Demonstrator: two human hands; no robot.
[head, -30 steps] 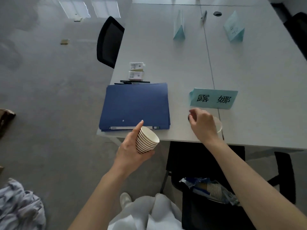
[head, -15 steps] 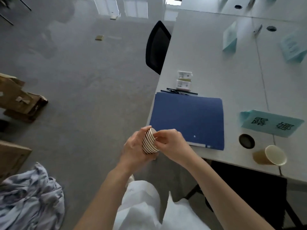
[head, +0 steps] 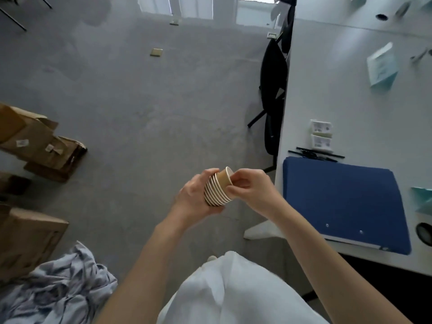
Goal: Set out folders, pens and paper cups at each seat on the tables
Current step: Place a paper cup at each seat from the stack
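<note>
Turned away from table (head: 327, 90) since a second ago. Right hand (head: 251, 188), then at a lone cup there, now pinching top cup (head: 225, 182) off stack (head: 216, 195), gripped by left hand (head: 194, 197), over floor. Next seat's cup likely.

Soft daylight was cast from windows (head: 187, 7) far beyond the left hand (head: 194, 197); edges were bent by wide-angle distortion, details slightly blurred.

Nested brown paper cup stack (head: 216, 191) tilted sideways, top cup (head: 225, 181) partly out. Blue folder (head: 346, 202) flat on tabletop (head: 350, 108), black pens (head: 315, 154) beside its far edge.
</note>
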